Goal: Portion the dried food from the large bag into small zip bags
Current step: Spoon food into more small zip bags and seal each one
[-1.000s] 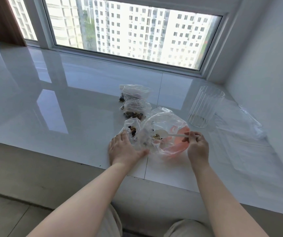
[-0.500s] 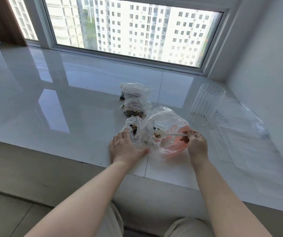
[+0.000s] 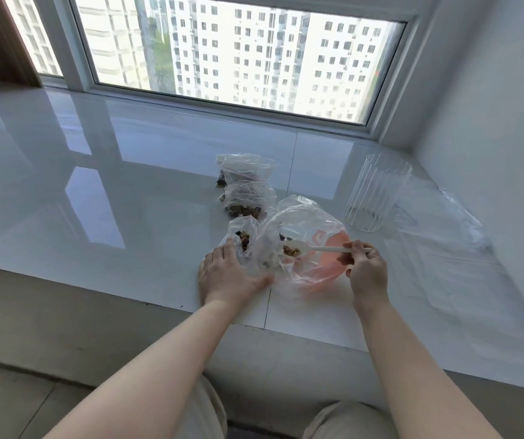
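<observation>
A large clear bag (image 3: 309, 223) with a pink print lies on the glossy white sill (image 3: 127, 217), dried food inside it. My right hand (image 3: 365, 270) pinches the handle of a white plastic spoon (image 3: 314, 248) whose bowl, loaded with dried food, is inside the large bag's mouth. Left of it stands a small zip bag (image 3: 241, 237), partly filled. My left hand (image 3: 229, 274) rests flat against this small bag's base, fingers straight. Two filled small zip bags (image 3: 246, 202) (image 3: 245, 172) lie behind.
A clear ribbed glass (image 3: 378, 194) stands at the right, near the wall. Flat empty clear bags (image 3: 463, 229) lie on the sill to the right of it. The sill's front edge runs just below my hands; my knees show at the bottom.
The spoon has shifted slightly left inside the large bag, toward the small zip bag. My left hand has stayed in place at the small bag.
</observation>
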